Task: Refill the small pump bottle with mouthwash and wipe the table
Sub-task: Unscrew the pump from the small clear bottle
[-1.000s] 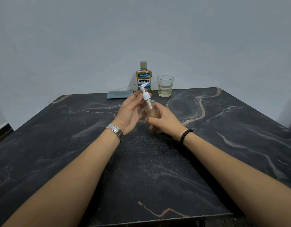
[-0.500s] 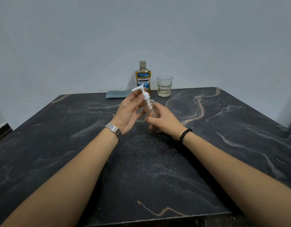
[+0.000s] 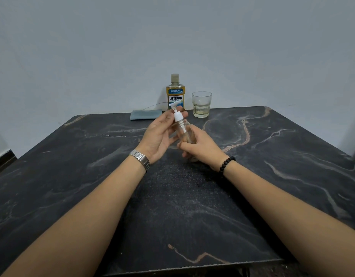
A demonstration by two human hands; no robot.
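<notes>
A small clear pump bottle (image 3: 185, 133) is held upright above the middle of the dark marble table (image 3: 272, 156). My right hand (image 3: 200, 145) grips its body from the right. My left hand (image 3: 159, 134) pinches the white pump head (image 3: 176, 114), which is lifted so its stem shows above the bottle neck. A mouthwash bottle (image 3: 175, 92) with a yellow and blue label stands capped at the table's far edge. A folded grey-blue cloth (image 3: 145, 114) lies to its left.
A clear glass (image 3: 201, 104) with a little pale liquid stands right of the mouthwash bottle. A plain wall runs close behind the table. The table's near edge is just below my forearms.
My left hand has turned the pump head and raised it, so more of the stem shows. The right hand has kept its hold on the bottle.
</notes>
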